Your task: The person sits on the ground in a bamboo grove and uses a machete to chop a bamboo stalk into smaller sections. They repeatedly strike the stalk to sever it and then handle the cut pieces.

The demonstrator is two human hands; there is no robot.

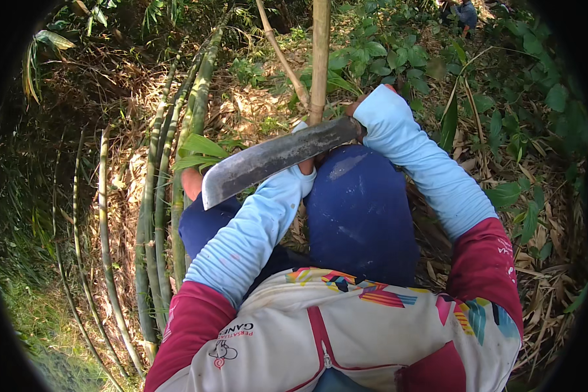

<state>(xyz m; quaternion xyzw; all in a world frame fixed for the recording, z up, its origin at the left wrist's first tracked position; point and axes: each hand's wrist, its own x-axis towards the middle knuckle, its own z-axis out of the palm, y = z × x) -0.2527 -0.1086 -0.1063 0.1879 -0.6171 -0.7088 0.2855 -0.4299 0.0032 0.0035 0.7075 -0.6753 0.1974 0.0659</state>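
My right hand (355,108) grips a machete (274,157) by its handle, which the hand and the light blue sleeve mostly cover. The broad, dark, worn blade slants down to the left across my left wrist, in front of my raised knee. Only a strip of skin of my left hand (306,166) shows beneath the blade; its fingers are hidden. Just beyond the blade, close to both hands, stands an upright tan bamboo pole (319,65). Whether the left hand holds that pole cannot be seen.
Green bamboo stems (160,189) rise on the left. A thinner dry stalk (282,55) leans beside the pole. Dry leaves (261,108) cover the ground, with leafy plants (398,55) at right. My foot (191,183) is left of the knee. Another person (465,14) is far off.
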